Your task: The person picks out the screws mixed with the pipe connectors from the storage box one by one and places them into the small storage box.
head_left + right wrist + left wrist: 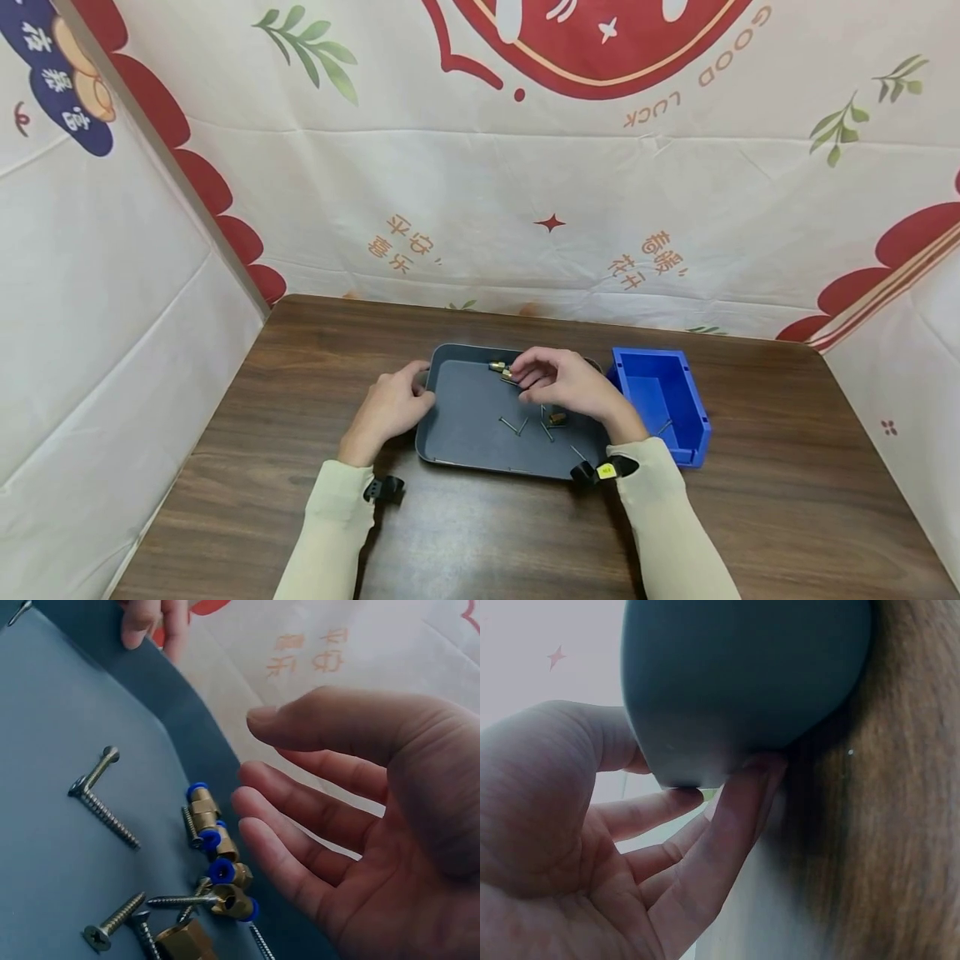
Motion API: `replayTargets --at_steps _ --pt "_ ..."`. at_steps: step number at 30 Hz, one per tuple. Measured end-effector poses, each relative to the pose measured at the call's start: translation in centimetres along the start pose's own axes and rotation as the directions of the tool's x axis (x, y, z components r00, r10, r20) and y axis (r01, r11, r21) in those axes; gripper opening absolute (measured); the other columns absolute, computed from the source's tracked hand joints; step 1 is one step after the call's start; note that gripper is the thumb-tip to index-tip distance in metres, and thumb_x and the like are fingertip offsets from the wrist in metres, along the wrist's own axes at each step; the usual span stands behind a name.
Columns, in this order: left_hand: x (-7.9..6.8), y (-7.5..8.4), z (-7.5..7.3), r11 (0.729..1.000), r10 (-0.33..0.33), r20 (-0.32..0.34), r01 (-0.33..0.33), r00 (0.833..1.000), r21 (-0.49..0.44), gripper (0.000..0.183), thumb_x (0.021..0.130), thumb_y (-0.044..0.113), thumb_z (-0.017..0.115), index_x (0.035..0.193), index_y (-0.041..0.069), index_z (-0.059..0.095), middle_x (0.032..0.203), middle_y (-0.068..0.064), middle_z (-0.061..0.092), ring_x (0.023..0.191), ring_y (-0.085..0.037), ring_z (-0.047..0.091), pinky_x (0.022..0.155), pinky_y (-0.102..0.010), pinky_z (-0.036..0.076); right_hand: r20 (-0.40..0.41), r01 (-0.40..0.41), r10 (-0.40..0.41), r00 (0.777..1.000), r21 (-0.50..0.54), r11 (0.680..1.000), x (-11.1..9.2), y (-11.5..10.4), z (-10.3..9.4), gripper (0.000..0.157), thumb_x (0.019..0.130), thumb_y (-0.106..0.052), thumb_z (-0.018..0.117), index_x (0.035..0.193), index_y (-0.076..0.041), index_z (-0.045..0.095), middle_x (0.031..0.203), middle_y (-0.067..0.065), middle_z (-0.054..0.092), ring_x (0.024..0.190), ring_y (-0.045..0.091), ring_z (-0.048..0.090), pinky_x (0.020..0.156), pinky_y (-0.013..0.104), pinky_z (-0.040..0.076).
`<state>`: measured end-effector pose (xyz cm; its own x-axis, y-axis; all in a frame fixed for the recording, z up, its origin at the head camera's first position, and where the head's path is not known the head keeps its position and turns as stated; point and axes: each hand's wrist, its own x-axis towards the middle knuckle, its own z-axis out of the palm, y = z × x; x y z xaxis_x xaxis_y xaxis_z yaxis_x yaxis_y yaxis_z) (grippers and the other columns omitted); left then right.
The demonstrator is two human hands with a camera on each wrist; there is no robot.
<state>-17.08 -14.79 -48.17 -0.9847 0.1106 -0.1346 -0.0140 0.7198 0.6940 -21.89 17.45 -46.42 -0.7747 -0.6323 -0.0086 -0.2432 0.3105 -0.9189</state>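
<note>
My left hand [388,408] is pinching the tray [472,417] at its left edge; my right hand [566,386]'s loosely spread, gripping nothing, by the fittings [202,806] along the far edge. Screws [111,819] lie among them, so a hasty grab could snag extras.

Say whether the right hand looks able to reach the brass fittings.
Probably yes: the right hand appears empty and hovers close to the brass fittings; nothing visible bars the way, though screws lie among them.
</note>
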Motion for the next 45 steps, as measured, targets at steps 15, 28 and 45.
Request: replayTargets --at_steps 15,28,45 --pt "-0.1 0.2 -0.1 1.000 -0.007 0.003 0.007 1.000 -0.005 0.055 0.101 0.016 0.065 0.154 0.009 0.062 0.086 0.002 0.071 0.062 -0.017 0.061 0.062 -0.036 0.047 0.223 0.012 0.019 0.975 -0.134 0.991 1.7 1.1 0.9 0.036 0.089 -0.006 0.088 0.123 0.001 0.077 0.111 0.009 0.077 0.095 0.018 0.073 0.086 0.032 0.061" --pt "-0.1 0.3 -0.1 1.000 0.001 -0.005 -0.001 1.000 -0.003 0.055 0.101 0.017 0.066 0.155 0.008 0.061 0.083 0.002 0.069 0.060 -0.017 0.059 0.060 -0.035 0.045 0.260 0.033 0.028 0.965 -0.228 0.973 2.7 0.9 1.5 0.027 0.087 -0.002 0.090 0.111 -0.006 0.077 0.095 -0.001 0.073 0.086 0.013 0.069 0.081 0.030 0.059" --pt "-0.2 0.2 0.0 1.000 0.006 -0.005 -0.006 1.000 -0.003 0.055 0.100 0.017 0.065 0.154 0.007 0.062 0.079 0.002 0.066 0.058 -0.017 0.057 0.059 -0.035 0.043 0.241 0.083 -0.003 0.970 -0.322 0.943 3.8 0.2 2.0 0.018 0.091 0.005 0.078 0.099 -0.010 0.075 0.085 -0.007 0.071 0.077 0.009 0.063 0.074 0.029 0.054"
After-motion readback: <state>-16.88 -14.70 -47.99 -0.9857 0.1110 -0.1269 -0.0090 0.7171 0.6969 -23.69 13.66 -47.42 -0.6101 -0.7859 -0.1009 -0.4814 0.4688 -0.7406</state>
